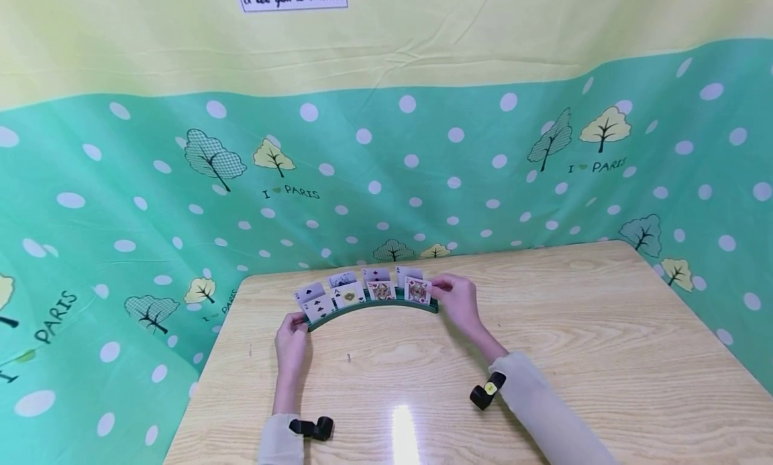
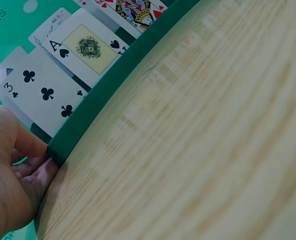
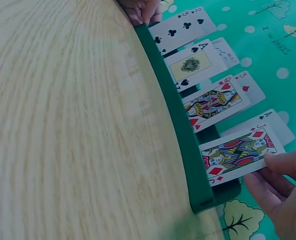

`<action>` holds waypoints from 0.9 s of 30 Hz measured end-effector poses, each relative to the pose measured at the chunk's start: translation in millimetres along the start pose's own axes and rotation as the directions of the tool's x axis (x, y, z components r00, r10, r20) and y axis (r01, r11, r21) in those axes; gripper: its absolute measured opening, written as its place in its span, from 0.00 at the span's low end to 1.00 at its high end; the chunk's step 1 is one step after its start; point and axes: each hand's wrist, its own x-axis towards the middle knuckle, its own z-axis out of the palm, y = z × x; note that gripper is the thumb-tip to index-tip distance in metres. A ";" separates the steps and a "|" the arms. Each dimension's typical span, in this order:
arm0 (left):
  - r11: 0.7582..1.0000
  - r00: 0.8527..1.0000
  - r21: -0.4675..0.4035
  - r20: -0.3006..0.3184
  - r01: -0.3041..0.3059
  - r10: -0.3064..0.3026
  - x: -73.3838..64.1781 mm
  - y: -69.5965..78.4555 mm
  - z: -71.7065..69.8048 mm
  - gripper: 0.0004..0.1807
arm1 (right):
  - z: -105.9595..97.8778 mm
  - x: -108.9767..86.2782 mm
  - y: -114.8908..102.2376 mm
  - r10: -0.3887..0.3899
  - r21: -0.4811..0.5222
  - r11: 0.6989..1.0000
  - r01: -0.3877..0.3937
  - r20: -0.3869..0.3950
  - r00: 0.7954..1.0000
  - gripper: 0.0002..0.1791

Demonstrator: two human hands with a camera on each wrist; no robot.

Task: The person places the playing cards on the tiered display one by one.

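Observation:
A curved green card holder point(image 1: 374, 304) stands on the table with playing cards upright in two rows. My left hand point(image 1: 292, 341) grips its left end, beside the three of clubs point(image 2: 45, 92). At the opposite end, my right hand point(image 1: 459, 302) pinches the jack of diamonds point(image 3: 240, 155) by its edge, thumb on the face; the card's foot is in the front slot. Between them in front are the ace of spades point(image 3: 193, 65) and the queen of hearts point(image 3: 215, 105). Partly hidden behind stand a two of spades point(image 1: 310, 291), a three of diamonds point(image 1: 376, 274) and other cards.
The wooden table point(image 1: 543, 331) reaches back to a green dotted cloth point(image 1: 423, 170) with printed trees, which hangs behind and at both sides. A bright light reflection lies on the tabletop near the front. Each wrist wears a small black camera point(image 1: 314, 428).

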 end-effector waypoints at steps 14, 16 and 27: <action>1.000 1.000 0.012 -0.001 -0.011 0.011 1.4 1.0 3.5 0.19 | 4.3 -2.9 1.1 -0.018 0.004 1.000 0.018 0.012 1.000 0.08; 1.000 1.000 0.020 0.004 -0.016 0.016 0.8 1.6 2.3 0.20 | 4.2 -4.4 1.2 -0.027 0.012 1.000 0.027 0.016 1.000 0.08; 0.941 0.970 0.269 -0.067 -0.207 0.233 -6.2 18.3 -18.5 0.29 | -21.7 -12.6 -8.8 -0.138 -0.136 0.978 0.158 0.150 0.979 0.19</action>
